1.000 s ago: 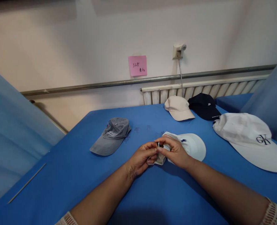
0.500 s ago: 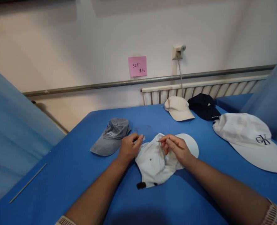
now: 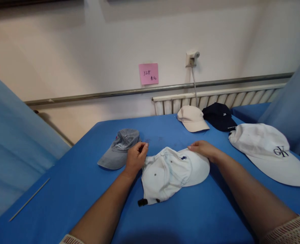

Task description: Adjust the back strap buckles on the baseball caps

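The wall point(image 3: 109, 47) is pale, with soft shadows on it. A long metal bar point(image 3: 101, 96) runs across it, above a white heater point(image 3: 216, 96) (it has lots of upright strips). Light blue curtains point(image 3: 10, 142) hang on both sides. The big table point(image 3: 71, 200) has a blue top.

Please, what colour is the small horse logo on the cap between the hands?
Dark blue, in the head view.

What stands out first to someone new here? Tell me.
The white cap with the dark horse-rider logo, lying between the two hands on the blue surface, draws the eye first. Next comes the bigger white cap with dark lettering at the right, then the pink note on the wall.
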